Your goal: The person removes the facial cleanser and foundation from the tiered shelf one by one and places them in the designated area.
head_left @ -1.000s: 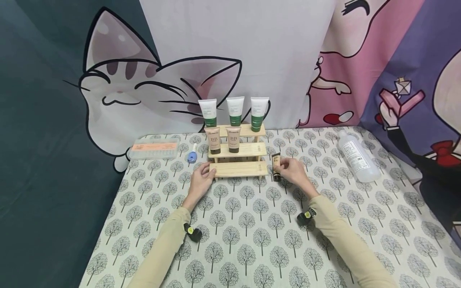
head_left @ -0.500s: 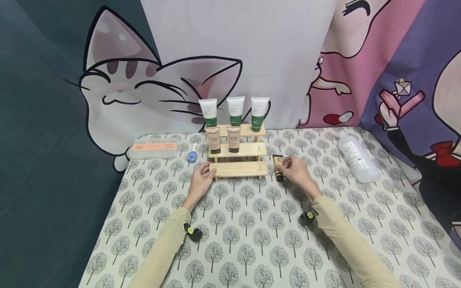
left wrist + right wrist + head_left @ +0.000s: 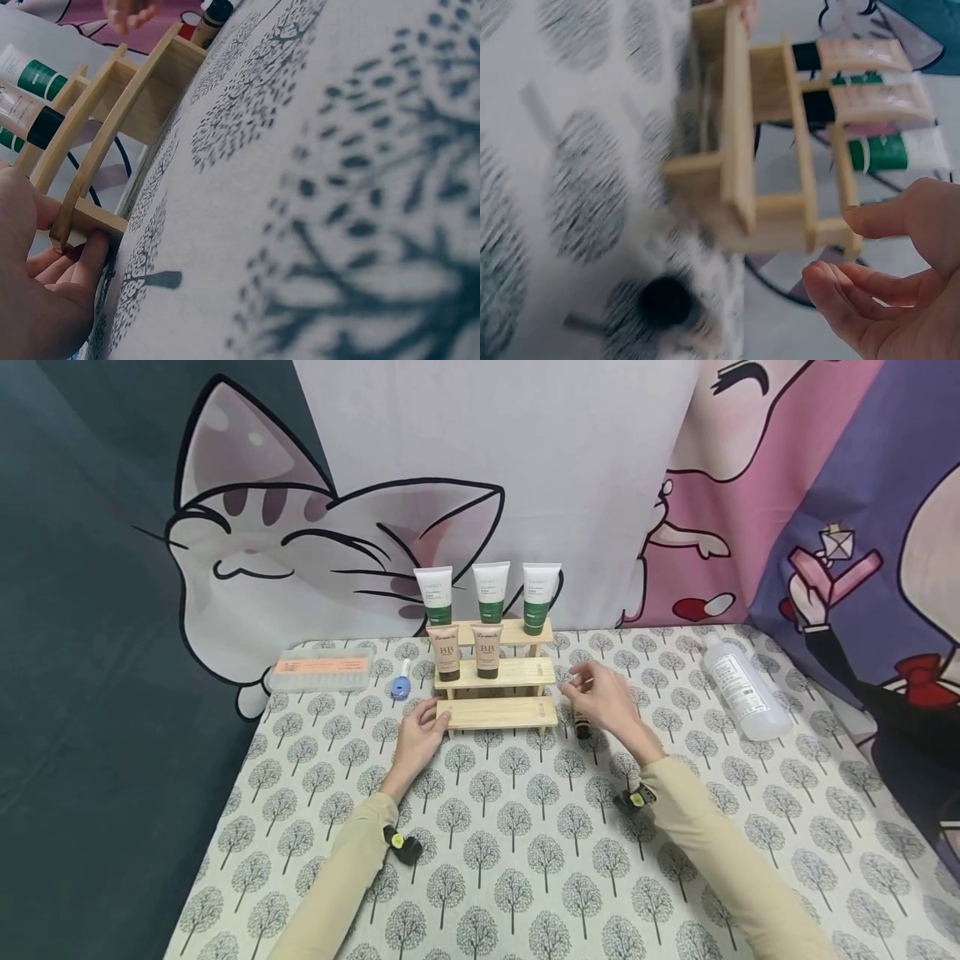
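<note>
A three-step wooden display stand [image 3: 495, 713] stands at the middle of the table. My left hand [image 3: 417, 739] grips the left end of its lowest step; in the left wrist view, fingers [image 3: 88, 262] curl against the wood. My right hand [image 3: 606, 700] hovers just right of the stand, thumb and fingertips apart with nothing between them. Below it, a small tan tube with a black cap [image 3: 582, 728] lies on the cloth, mostly hidden in the head view. Two beige BB cream tubes [image 3: 487, 652] stand on the middle step, and three white-and-green tubes [image 3: 541, 597] on the top one.
Left of the stand lies a blue-and-white object [image 3: 401, 686]. A clear plastic case [image 3: 320, 670] with an orange label is farther left. On the right lies a translucent bottle [image 3: 744, 687]. A tree-print cloth [image 3: 513, 860] covers the table; patterned curtains hang behind.
My right hand has let go of the small tan tube and risen up and slightly left. That tube stays on the cloth. The left hand and the stand keep their places.
</note>
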Tool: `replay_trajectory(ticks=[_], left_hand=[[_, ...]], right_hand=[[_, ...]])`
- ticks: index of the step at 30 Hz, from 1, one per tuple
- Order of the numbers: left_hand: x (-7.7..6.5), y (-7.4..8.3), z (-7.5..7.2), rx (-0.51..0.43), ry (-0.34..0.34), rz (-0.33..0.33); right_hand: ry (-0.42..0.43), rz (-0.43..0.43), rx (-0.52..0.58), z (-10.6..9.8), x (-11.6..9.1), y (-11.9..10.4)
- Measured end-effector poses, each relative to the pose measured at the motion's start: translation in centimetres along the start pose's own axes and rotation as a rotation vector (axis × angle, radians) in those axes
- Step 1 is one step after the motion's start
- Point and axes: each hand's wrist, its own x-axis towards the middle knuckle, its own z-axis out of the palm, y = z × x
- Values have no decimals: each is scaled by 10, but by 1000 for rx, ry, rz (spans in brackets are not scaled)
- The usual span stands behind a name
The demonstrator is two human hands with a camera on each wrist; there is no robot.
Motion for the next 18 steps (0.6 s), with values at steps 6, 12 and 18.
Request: replay_trajectory(ticks=[6,12,18], left_hand=[[0,0,0,-8,3,7],[-1,0,1,-9,6,26],[-1,1,1,-30,9,25]], right_hand=[[-2,-38,104,8,9,-30],[-7,-79,179,18,16,-55],[-4,-135,237,28,26,-71]])
